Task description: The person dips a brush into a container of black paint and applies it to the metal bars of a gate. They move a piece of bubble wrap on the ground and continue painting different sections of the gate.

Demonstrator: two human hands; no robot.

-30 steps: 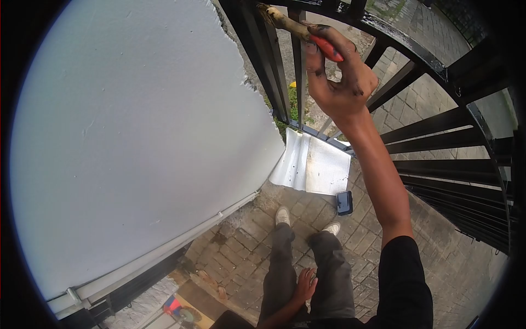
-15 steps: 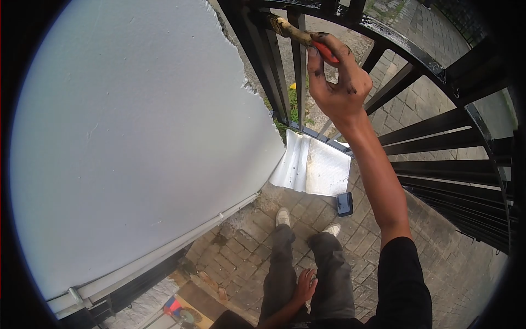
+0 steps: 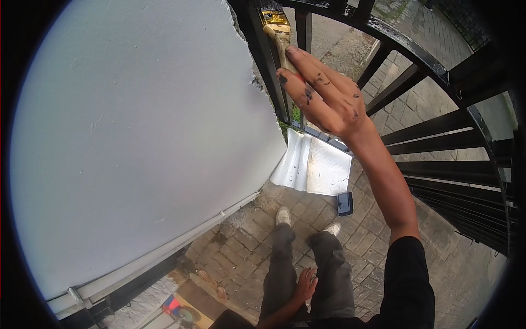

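My right hand [image 3: 327, 94] is closed around the handle of a paintbrush [image 3: 278, 32] at the top of the head view. Dark paint spots mark its fingers and knuckles. The brush points upward, its yellow-labelled metal band and dark bristles overlapping the bars of a black metal fence [image 3: 408, 49] close to the wall's edge. Low in the view, my left hand [image 3: 307, 284] hangs in front of my legs with its fingers stretched out and nothing in it.
A grey-white wall [image 3: 142, 137] fills the left side, ragged along its fence-side edge. By the fence foot, a white sheet [image 3: 329, 164] lies on the paving, with a phone-like dark device [image 3: 344, 203] beside it. My shoes [image 3: 283, 216] stand on the paving [image 3: 241, 247].
My right hand has turned over and moved slightly left and down, so its back now shows. The brush has swung more upright, bringing its metal band into clear view. My left hand stays put.
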